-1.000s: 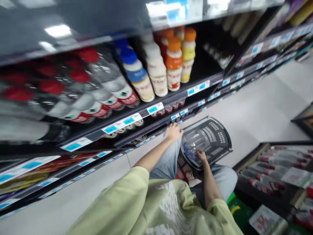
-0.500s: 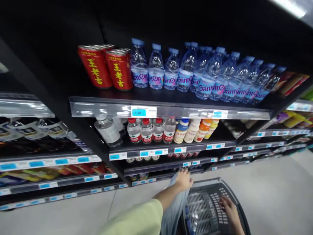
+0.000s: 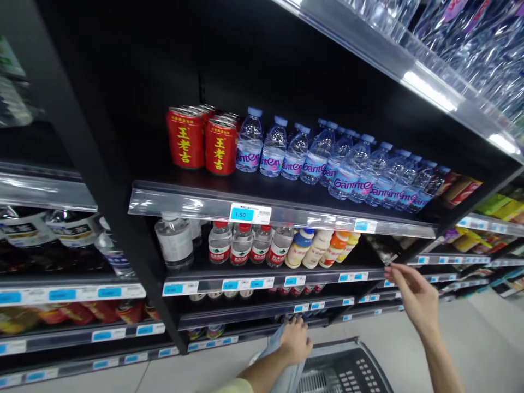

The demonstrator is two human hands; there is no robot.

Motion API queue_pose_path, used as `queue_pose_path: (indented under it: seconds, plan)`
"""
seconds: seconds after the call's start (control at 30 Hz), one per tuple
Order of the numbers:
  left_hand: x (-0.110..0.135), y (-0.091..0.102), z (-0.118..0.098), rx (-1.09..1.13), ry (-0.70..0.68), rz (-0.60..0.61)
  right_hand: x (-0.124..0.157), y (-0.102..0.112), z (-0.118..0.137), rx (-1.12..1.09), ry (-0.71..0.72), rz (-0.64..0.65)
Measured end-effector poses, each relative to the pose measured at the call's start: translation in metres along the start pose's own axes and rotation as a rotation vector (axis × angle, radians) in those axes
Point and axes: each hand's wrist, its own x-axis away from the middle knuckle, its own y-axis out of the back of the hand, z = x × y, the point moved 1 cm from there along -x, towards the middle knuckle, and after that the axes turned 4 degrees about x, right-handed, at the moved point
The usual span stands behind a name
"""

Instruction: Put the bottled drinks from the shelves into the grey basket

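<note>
Only a few parts of the person are visible. The left hand (image 3: 295,343) is bare, and the left forearm (image 3: 264,368) behind it is bare too, up to a short sleeve (image 3: 232,386) of pale yellow-green cloth. Just a small edge of this sleeve shows at the bottom of the view. The right hand (image 3: 414,295) and the right forearm (image 3: 441,355) are also uncovered, and the fingers (image 3: 397,273) look long and slim. One trouser leg (image 3: 289,377) is of light blue denim, rather faded, with soft folds in the cloth.
</note>
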Motion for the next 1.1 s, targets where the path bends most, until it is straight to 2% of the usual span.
queue_pose_path:
  seconds: [0.1,0.27,0.37,0.5,0.57,0.67,0.8,0.93,1.0,1.1]
  plan:
    - [0.001,0.001,0.0,-0.011,-0.008,-0.014,-0.03,-0.012,0.062,0.018,0.197,-0.038]
    - [0.0,-0.001,0.0,-0.005,-0.007,-0.013,-0.073,-0.036,0.147,0.312,0.555,0.064]
    - [-0.001,-0.004,-0.001,0.019,-0.006,-0.011,-0.108,-0.046,0.188,0.483,0.778,0.081]
    - [-0.003,-0.01,-0.001,0.041,-0.006,-0.019,-0.169,-0.066,0.224,0.596,0.877,0.056]
    - [-0.005,-0.013,0.0,0.049,-0.006,-0.023,-0.198,-0.084,0.231,0.6,0.863,0.059]
    - [-0.006,-0.017,0.001,0.067,0.004,-0.018,-0.232,-0.121,0.226,0.547,0.81,0.048]
    - [-0.009,-0.018,0.004,0.065,0.027,0.018,-0.246,-0.16,0.207,0.442,0.707,-0.043]
    - [-0.01,-0.011,0.004,0.063,0.01,0.037,-0.235,-0.163,0.192,0.306,0.68,-0.123]
    - [-0.008,-0.004,0.0,0.037,-0.014,0.034,-0.224,-0.158,0.19,0.28,0.704,-0.086]
    - [-0.003,0.004,-0.009,0.017,-0.029,0.032,-0.201,-0.151,0.194,0.318,0.737,0.034]
